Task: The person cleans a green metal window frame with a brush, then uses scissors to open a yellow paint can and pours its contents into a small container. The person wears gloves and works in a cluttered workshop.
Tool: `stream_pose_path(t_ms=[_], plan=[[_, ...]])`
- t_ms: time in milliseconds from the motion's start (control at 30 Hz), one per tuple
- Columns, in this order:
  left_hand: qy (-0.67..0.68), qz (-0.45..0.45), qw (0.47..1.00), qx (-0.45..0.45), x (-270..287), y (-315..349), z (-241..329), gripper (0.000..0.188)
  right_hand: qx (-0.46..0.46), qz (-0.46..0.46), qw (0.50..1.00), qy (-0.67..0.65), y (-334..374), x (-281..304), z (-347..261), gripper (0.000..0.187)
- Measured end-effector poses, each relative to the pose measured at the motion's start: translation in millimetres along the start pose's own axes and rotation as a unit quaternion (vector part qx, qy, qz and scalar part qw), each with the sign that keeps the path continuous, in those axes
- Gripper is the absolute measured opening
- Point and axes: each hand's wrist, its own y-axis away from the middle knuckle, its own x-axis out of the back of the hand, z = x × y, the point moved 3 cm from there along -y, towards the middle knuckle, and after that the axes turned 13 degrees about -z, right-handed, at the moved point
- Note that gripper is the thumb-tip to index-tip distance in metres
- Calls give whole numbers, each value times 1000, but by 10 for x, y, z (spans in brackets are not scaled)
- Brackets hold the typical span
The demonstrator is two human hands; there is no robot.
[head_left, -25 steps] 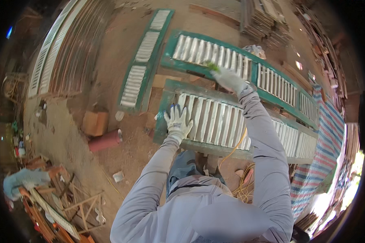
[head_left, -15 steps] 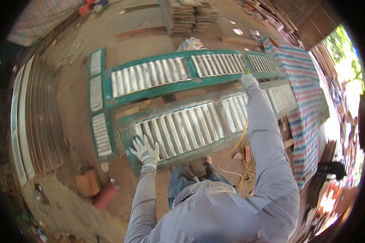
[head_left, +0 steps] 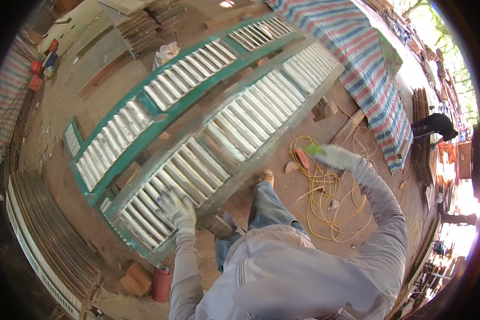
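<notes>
A long louvered shutter (head_left: 256, 120) lies across the view at a slant, with silvery slats in a worn grey-green frame. My gloved left hand (head_left: 178, 209) rests on its near-left slats, fingers spread and somewhat blurred. To the right, away from the shutter, my gloved right hand (head_left: 340, 159) is up in the air over the cord. From its fingers sticks out a small bright green object (head_left: 316, 149), too blurred to name. Beyond the near shutter lies a second louvered shutter (head_left: 178, 118) with a brighter green frame.
Yellow cord (head_left: 319, 194) lies coiled on the ground by an orange-red tool-like piece (head_left: 302, 158). A striped tarp (head_left: 352, 64) covers something at the right. Stacked panels (head_left: 48, 229) stand at left, near a red cylinder (head_left: 161, 284) and a brown block (head_left: 136, 278).
My right hand has come back from the far shutter's right part to the near side, over the cord. The view has turned, and my left hand stays on the near shutter.
</notes>
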Motion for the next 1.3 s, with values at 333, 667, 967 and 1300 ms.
stream_pose_path(t_ms=[333, 667, 967, 1300], plan=[[39, -3, 988, -151, -241, -657, 3076, 70, 97, -130, 986, -28, -199, 749, 898, 45], [-2, -95, 995, -43, -209, -815, 3205, 67, 84, 152, 985, 8, -814, 1374, 1010, 46], [32, -141, 989, 14, -248, -905, 3278, 72, -78, 136, 988, -12, -553, 1485, 2164, 40], [88, -187, 976, -64, 229, -2114, 4726, 98, -205, 190, 955, -102, -732, 1956, 3010, 51]])
